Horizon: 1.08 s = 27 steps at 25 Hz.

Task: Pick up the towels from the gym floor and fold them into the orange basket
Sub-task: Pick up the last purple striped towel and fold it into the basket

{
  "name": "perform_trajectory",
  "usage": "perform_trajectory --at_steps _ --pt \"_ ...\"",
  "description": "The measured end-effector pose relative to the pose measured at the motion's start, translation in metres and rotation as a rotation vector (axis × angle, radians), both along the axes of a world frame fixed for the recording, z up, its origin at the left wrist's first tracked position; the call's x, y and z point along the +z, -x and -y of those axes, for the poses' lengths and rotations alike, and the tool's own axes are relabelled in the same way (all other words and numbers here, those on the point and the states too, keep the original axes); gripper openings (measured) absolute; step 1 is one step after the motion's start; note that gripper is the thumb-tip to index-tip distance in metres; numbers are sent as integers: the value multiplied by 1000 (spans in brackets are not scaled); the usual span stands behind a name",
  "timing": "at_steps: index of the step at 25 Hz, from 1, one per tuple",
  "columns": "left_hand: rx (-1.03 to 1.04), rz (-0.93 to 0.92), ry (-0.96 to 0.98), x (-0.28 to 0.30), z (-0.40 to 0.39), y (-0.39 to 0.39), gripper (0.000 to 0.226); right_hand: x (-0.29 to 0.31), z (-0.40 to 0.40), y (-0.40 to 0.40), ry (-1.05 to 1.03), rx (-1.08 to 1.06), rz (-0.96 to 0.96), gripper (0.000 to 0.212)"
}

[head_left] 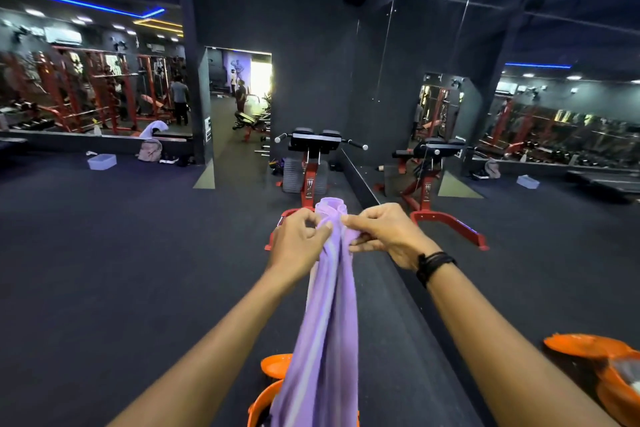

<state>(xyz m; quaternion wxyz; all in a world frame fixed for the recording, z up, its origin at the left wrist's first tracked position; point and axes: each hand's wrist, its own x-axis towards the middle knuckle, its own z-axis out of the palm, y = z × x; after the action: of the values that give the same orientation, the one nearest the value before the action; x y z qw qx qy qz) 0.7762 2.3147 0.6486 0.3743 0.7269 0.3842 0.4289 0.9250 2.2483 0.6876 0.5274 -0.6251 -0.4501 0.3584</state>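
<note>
Hands [301,239] [381,236] around hanging upright purple towel [322,340]

Both bare forearms reach up from the bottom corners of the frame and converge just below its centre. The left hand [300,242] sits slightly left of centre, back of the hand toward the viewer, fingers curled and thumb pressed in, pinching the top of the hanging lilac cloth towel [320,322]. The right hand [384,236] sits just right of centre at about the same height, knuckles up, its fingertips [353,220] pinching the same bunched upper edge. The two hands are nearly touching. A black corded wristband [434,265] circles the right wrist.
</note>
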Motion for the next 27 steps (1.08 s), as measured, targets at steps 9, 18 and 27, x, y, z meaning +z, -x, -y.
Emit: perform_trajectory --at_steps 9,18,27 --pt "-113 134 -46 -6 23 3 27 16 10 2 86 261 177 26" --pt "-427 272 -43 22 13 26 20 13 13 -51 -39 272 884 54" --pt "-72 600 -64 55 -20 35 16 56 13 -27 -544 93 381 36"
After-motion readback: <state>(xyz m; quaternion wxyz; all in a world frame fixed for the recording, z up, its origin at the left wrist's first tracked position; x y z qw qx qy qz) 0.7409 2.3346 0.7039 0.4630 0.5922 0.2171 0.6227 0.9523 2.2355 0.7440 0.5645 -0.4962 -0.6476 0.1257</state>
